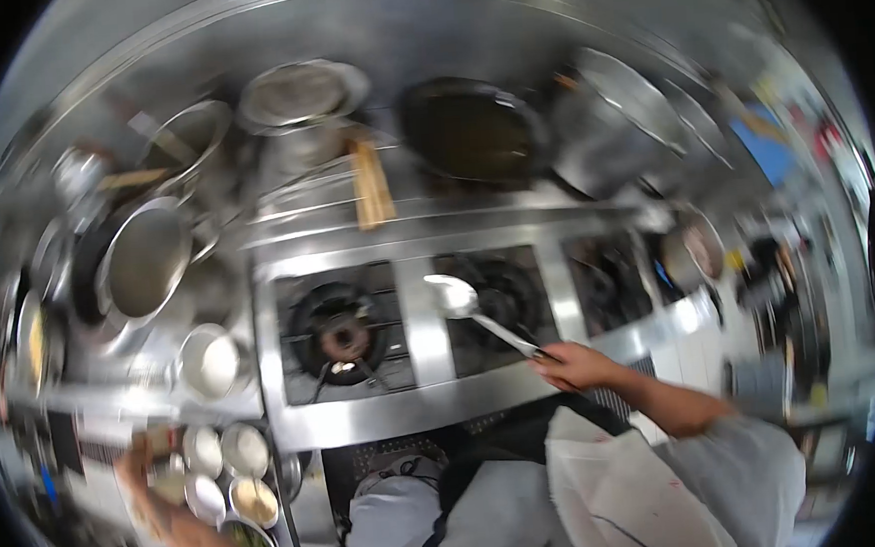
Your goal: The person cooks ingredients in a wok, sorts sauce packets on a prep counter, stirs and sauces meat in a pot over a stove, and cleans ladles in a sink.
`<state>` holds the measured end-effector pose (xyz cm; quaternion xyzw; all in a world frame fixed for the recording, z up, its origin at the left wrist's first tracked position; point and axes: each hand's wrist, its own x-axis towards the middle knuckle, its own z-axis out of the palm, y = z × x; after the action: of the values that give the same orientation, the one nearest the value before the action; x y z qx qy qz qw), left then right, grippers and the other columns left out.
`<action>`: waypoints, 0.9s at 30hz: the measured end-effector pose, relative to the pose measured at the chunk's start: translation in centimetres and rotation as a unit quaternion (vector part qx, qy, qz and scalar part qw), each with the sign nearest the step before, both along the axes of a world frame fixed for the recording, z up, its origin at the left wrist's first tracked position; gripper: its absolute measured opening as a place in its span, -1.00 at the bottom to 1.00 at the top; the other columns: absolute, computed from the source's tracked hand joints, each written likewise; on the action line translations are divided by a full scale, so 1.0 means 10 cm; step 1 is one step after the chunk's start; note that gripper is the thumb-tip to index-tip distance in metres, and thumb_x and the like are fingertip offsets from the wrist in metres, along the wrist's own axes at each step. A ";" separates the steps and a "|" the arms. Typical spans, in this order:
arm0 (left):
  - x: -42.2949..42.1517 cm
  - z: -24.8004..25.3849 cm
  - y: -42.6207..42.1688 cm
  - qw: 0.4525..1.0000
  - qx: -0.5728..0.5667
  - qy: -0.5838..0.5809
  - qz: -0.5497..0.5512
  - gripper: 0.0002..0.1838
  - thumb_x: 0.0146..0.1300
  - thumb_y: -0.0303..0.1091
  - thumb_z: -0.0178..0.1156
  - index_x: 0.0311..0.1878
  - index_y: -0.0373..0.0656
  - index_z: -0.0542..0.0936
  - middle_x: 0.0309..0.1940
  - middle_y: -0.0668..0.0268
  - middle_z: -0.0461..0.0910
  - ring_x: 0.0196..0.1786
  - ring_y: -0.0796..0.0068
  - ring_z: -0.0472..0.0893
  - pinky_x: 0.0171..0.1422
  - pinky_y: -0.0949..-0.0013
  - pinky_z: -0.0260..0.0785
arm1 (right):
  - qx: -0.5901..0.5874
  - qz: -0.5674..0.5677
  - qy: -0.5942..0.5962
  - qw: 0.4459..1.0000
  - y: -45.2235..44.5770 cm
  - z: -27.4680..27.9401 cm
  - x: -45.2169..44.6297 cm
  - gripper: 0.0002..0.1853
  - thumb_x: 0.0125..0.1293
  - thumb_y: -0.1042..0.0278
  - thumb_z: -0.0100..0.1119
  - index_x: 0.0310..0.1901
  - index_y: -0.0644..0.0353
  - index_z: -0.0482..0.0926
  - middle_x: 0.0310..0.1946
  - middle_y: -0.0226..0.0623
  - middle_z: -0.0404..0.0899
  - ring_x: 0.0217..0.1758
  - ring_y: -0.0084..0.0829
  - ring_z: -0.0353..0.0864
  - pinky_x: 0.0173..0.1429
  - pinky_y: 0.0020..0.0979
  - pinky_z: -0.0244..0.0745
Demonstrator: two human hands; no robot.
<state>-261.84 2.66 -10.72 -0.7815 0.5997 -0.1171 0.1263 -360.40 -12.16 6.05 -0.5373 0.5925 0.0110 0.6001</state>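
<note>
My right hand (576, 367) is closed around the handle of a metal ladle (453, 296). Its bowl points away to the left, over the steel divider beside the middle burner (500, 305). Out to the left, my left hand (134, 462) reaches beside a group of small round tubs. Motion blurs its fingers, and I cannot make out whether they hold anything. Nearest to it are a white-filled tub (203, 451) and a second pale tub (205, 499). Another tub holds something yellowish (255, 501), and one at the bottom holds something green (248, 542).
A bare burner (341, 335) lies in front. Behind it stand a dark wok (471, 131), a large metal pot (609, 128) and a strainer (296, 94). Several pots, including one wide pot (144, 261) and a smaller white-filled one (210, 362), occupy the left.
</note>
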 end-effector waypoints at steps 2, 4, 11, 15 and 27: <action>-0.18 0.09 -0.27 0.998 -0.008 0.057 0.026 -0.55 0.16 0.23 0.28 -0.45 0.00 0.65 -0.66 0.29 0.56 -0.59 0.30 0.54 -0.45 0.15 0.38 | 0.009 -0.046 -0.090 0.995 0.04 -0.05 0.01 -0.73 0.49 0.11 0.17 -0.06 0.15 0.53 -0.50 -0.48 0.45 -0.56 -0.67 0.40 -0.53 -0.51 0.29; -0.38 0.18 -0.56 0.992 -0.010 0.099 0.071 -0.59 0.12 0.17 0.32 -0.44 0.00 0.65 -0.63 0.27 0.58 -0.56 0.28 0.55 -0.44 0.16 0.39 | 0.016 -0.065 -0.079 0.995 0.07 -0.06 0.02 -0.77 0.49 0.14 0.17 -0.05 0.12 0.53 -0.47 -0.51 0.45 -0.52 -0.69 0.40 -0.51 -0.54 0.33; -0.08 -0.27 -0.28 0.984 -0.059 0.165 0.017 -0.68 0.00 -0.04 0.48 -0.38 -0.03 0.63 -0.52 0.19 0.62 -0.48 0.21 0.58 -0.37 0.17 0.40 | 0.009 -0.059 -0.055 0.997 0.11 -0.11 0.01 -0.79 0.53 0.24 0.08 0.00 0.20 0.54 -0.58 -0.51 0.42 -0.61 -0.67 0.39 -0.55 -0.56 0.26; -0.20 -0.01 -0.02 0.944 -0.034 0.163 0.283 -0.52 0.02 0.03 0.46 -0.15 -0.17 0.68 -0.43 0.21 0.70 -0.39 0.28 0.69 -0.26 0.27 0.53 | 0.008 -0.087 -0.068 0.994 0.27 -0.34 -0.10 -0.78 0.51 0.36 0.07 0.09 0.21 0.49 -0.61 -0.49 0.40 -0.67 -0.64 0.34 -0.60 -0.54 0.25; -1.12 1.86 -0.11 0.835 -0.284 0.231 0.410 -0.39 -0.18 0.06 0.50 -0.14 -0.25 0.72 -0.27 0.03 0.75 -0.18 0.21 0.76 -0.01 0.25 0.58 | -0.018 -0.095 -0.161 0.982 0.25 -0.30 0.30 -0.67 0.52 0.39 0.07 0.23 0.21 0.35 -0.57 -0.46 0.41 -0.69 -0.65 0.33 -0.61 -0.57 0.25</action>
<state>-273.02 1.53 7.90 -0.9615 0.1768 -0.0355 -0.2072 -357.38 -9.61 3.09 -0.4838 0.5366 -0.1435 0.6764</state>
